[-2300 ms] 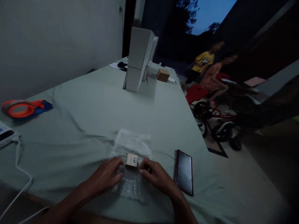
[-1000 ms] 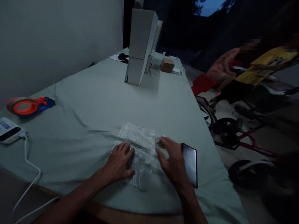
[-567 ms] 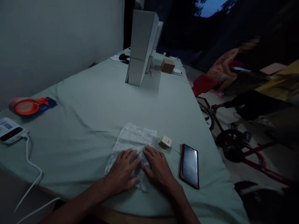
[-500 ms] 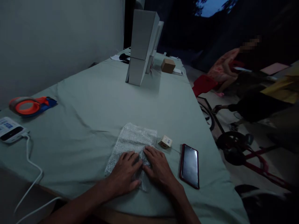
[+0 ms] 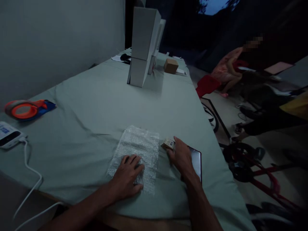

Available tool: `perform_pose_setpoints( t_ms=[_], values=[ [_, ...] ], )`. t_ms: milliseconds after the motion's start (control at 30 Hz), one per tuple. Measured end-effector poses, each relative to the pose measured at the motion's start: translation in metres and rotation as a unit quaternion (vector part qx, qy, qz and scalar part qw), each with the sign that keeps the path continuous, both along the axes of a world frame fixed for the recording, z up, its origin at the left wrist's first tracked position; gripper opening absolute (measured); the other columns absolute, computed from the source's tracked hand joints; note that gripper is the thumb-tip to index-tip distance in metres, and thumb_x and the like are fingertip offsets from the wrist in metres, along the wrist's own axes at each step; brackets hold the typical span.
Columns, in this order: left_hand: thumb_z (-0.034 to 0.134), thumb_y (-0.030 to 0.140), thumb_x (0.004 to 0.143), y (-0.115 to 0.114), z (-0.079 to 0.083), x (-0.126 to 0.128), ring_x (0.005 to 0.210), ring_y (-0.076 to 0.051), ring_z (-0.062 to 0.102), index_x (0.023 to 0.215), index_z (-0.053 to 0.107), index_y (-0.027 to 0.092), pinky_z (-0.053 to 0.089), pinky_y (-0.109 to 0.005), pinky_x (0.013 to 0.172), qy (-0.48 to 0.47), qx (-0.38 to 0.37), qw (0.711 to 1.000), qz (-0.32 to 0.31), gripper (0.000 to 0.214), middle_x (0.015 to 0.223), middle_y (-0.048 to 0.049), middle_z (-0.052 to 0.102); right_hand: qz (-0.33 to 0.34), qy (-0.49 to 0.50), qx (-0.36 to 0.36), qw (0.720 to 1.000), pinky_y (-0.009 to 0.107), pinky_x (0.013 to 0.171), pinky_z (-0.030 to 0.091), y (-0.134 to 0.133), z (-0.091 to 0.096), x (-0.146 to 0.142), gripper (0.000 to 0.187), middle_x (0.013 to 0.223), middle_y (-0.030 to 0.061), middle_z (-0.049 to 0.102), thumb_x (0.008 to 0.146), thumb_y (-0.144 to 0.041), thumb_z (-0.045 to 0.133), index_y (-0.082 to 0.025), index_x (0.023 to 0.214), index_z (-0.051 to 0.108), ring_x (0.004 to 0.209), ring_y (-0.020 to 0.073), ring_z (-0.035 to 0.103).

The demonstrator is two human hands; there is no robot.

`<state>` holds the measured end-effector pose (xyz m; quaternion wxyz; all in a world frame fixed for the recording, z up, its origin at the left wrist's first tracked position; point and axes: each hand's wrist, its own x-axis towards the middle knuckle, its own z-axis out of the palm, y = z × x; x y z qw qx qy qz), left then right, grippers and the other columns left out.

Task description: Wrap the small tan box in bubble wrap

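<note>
A sheet of bubble wrap [image 5: 139,147] lies flat on the pale green cloth near the table's front edge. My left hand [image 5: 127,175] rests flat on its near part, fingers spread. Just right of the sheet sits a small tan box with a barcode label [image 5: 168,143]. My right hand [image 5: 181,157] reaches to this box and its fingertips close around it. A dark phone with a red rim [image 5: 196,160] lies under and behind my right wrist, partly covered.
An orange and blue tape dispenser [image 5: 26,109] and a white device with a cable [image 5: 8,136] lie at the left. White boxes [image 5: 143,45] stand stacked at the back, with a brown carton [image 5: 170,65] beside them. A person and a red tricycle [image 5: 250,160] are on the floor to the right.
The small box went from the bubble wrap to the cloth on its right. Both hands smoothed the sheet, then my right hand moved right onto the box.
</note>
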<state>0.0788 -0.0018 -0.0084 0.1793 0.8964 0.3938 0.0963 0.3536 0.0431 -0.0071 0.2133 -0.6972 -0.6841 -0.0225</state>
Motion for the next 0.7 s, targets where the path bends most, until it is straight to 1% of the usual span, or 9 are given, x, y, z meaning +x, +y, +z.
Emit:
perform_pose_setpoints(
  t_ms=[33, 100, 200, 300, 400, 467, 567, 633, 700],
  values=[
    [0.07, 0.045, 0.073, 0.0, 0.0, 0.0, 0.133, -0.033, 0.034, 0.127, 0.05, 0.023, 0.023, -0.053, 0.111, -0.001, -0.001, 1.0, 0.0, 0.061, 0.144, -0.0119, 0.043, 0.0, 0.004, -0.015, 1.0, 0.053, 0.088, 0.047, 0.003, 0.003, 0.002, 0.045, 0.113, 0.0204, 0.064, 0.082, -0.031, 0.056, -0.011, 0.122, 0.056, 0.106, 0.0349, 0.06],
    [0.07, 0.046, 0.073, 0.0, 0.0, 0.0, 0.133, -0.033, 0.034, 0.127, 0.05, 0.024, 0.023, -0.052, 0.11, -0.004, -0.004, 1.0, -0.001, 0.061, 0.144, -0.0117, 0.043, 0.012, 0.03, 0.0, 0.999, 0.051, 0.086, 0.048, 0.001, 0.013, -0.002, 0.038, 0.106, 0.0171, 0.066, 0.083, -0.033, 0.055, -0.014, 0.116, 0.058, 0.1, 0.0325, 0.061],
    [0.069, 0.047, 0.073, 0.001, 0.001, 0.001, 0.134, -0.034, 0.033, 0.127, 0.05, 0.024, 0.022, -0.053, 0.111, -0.005, -0.009, 1.0, -0.001, 0.062, 0.144, -0.0121, 0.042, 0.039, 0.12, 0.058, 0.99, 0.045, 0.088, 0.049, -0.015, 0.035, -0.026, 0.04, 0.116, 0.0137, 0.063, 0.085, -0.035, 0.057, -0.018, 0.121, 0.055, 0.103, 0.0282, 0.06],
    [0.069, 0.048, 0.072, 0.002, 0.001, 0.001, 0.134, -0.035, 0.032, 0.128, 0.049, 0.023, 0.02, -0.056, 0.111, -0.004, -0.019, 1.0, 0.005, 0.065, 0.143, -0.0128, 0.043, 0.143, 0.209, -0.014, 0.967, 0.036, 0.082, 0.053, -0.03, 0.044, -0.06, 0.04, 0.116, 0.0085, 0.063, 0.085, -0.03, 0.059, -0.022, 0.123, 0.053, 0.098, 0.022, 0.062],
    [0.069, 0.046, 0.072, 0.002, 0.002, -0.003, 0.136, -0.035, 0.031, 0.13, 0.049, 0.024, 0.021, -0.056, 0.111, -0.023, -0.031, 0.999, -0.011, 0.065, 0.142, -0.0124, 0.044, 0.173, 0.219, -0.048, 0.959, 0.037, 0.087, 0.052, -0.035, 0.03, -0.081, 0.038, 0.115, 0.0092, 0.064, 0.083, -0.024, 0.058, -0.02, 0.12, 0.054, 0.102, 0.0229, 0.062],
    [0.068, 0.04, 0.073, 0.002, 0.002, -0.009, 0.136, -0.033, 0.032, 0.123, 0.054, 0.023, 0.024, -0.053, 0.112, -0.059, -0.028, 0.998, -0.018, 0.054, 0.14, -0.0107, 0.046, 0.161, 0.222, -0.071, 0.959, 0.038, 0.086, 0.052, -0.035, 0.015, -0.085, 0.036, 0.11, 0.0095, 0.065, 0.083, -0.025, 0.057, -0.019, 0.119, 0.054, 0.099, 0.0231, 0.063],
    [0.062, 0.026, 0.079, 0.001, 0.001, -0.018, 0.13, -0.028, 0.041, 0.111, 0.059, 0.022, 0.033, -0.045, 0.11, -0.118, -0.001, 0.993, 0.026, 0.033, 0.131, -0.0094, 0.053, 0.16, 0.22, -0.094, 0.958, 0.038, 0.087, 0.052, -0.034, -0.002, -0.082, 0.039, 0.112, 0.0093, 0.065, 0.083, -0.025, 0.057, -0.02, 0.121, 0.053, 0.1, 0.0233, 0.064],
    [0.059, 0.021, 0.079, 0.001, -0.001, -0.023, 0.125, -0.027, 0.045, 0.114, 0.056, 0.021, 0.036, -0.045, 0.108, -0.126, 0.017, 0.99, 0.062, 0.035, 0.127, -0.01, 0.055, 0.169, 0.207, -0.083, 0.96, 0.041, 0.092, 0.05, -0.034, -0.007, -0.081, 0.044, 0.117, 0.0102, 0.063, 0.081, -0.024, 0.058, -0.021, 0.124, 0.052, 0.106, 0.0251, 0.062],
    [0.061, 0.02, 0.077, 0.0, -0.006, -0.025, 0.124, -0.029, 0.045, 0.123, 0.05, 0.02, 0.036, -0.048, 0.108, -0.113, 0.025, 0.99, 0.077, 0.047, 0.127, -0.011, 0.055, 0.174, 0.198, -0.076, 0.962, 0.043, 0.094, 0.049, -0.035, -0.007, -0.081, 0.046, 0.121, 0.0108, 0.062, 0.08, -0.023, 0.058, -0.021, 0.126, 0.051, 0.11, 0.0262, 0.06]
  ],
)
